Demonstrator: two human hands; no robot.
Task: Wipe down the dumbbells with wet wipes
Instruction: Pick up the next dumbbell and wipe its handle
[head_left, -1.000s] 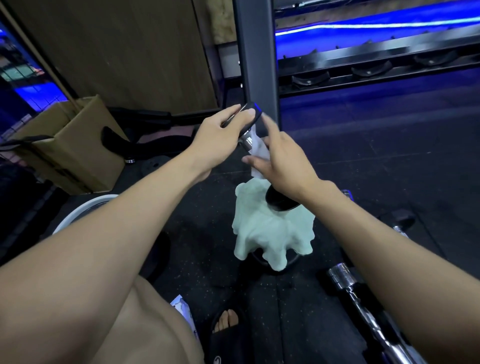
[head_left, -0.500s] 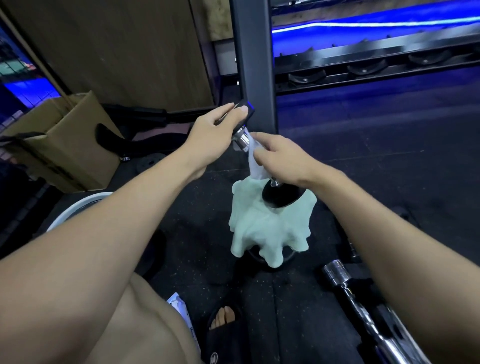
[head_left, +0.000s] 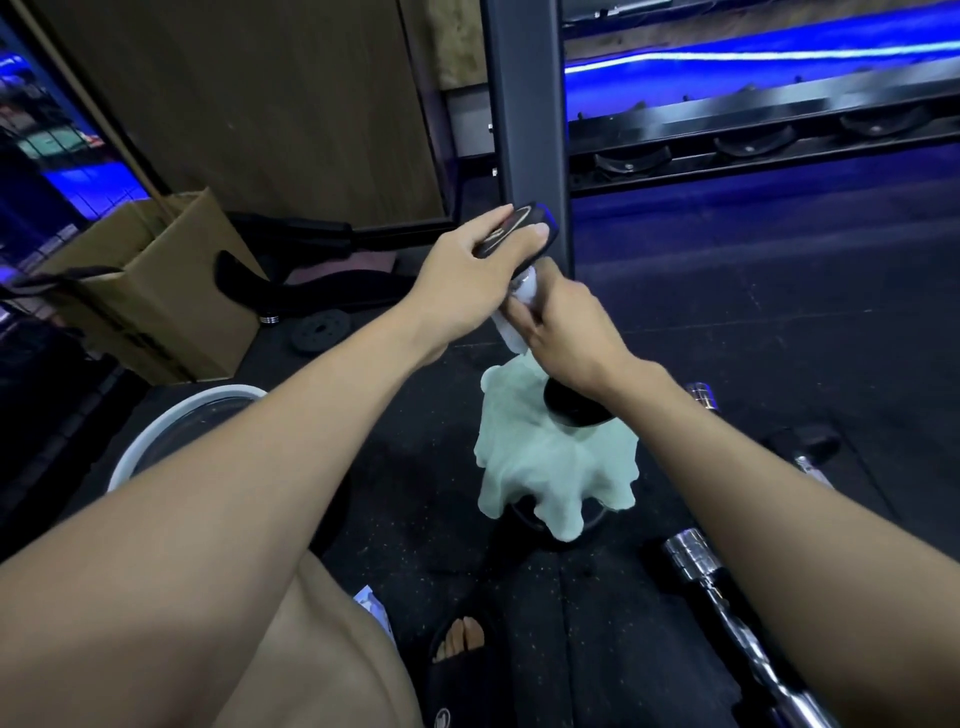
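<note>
Our left hand (head_left: 470, 270) grips the black upper head of the tilted dumbbell (head_left: 519, 234); its emblem is unreadable. Our right hand (head_left: 569, 332) closes a white wet wipe (head_left: 511, 332) around the chrome handle just below that head.

Ambient light: dim overall. Main visible source: blue LED strip (head_left: 753, 52) at top right, overexposed to near-white along its core, w/ blue spill on the rack shelf (head_left: 769, 111) below and on the floor (head_left: 753, 291) under it. Second blue glow at far left edge. Forearms and both hands are lit evenly from above/front in a warmer tone; no hard shadows on skin. Floor near frame bottom is very dark, detail lost. Specular glare on the chrome bar (head_left: 727, 597) at lower right. Wide-angle distortion: rack upright (head_left: 524, 104) and wood panel (head_left: 249, 104) lean; arms balloon at bottom edge. Slight motion softness around hands; corners soft, compression noise in dark areas.
</note>
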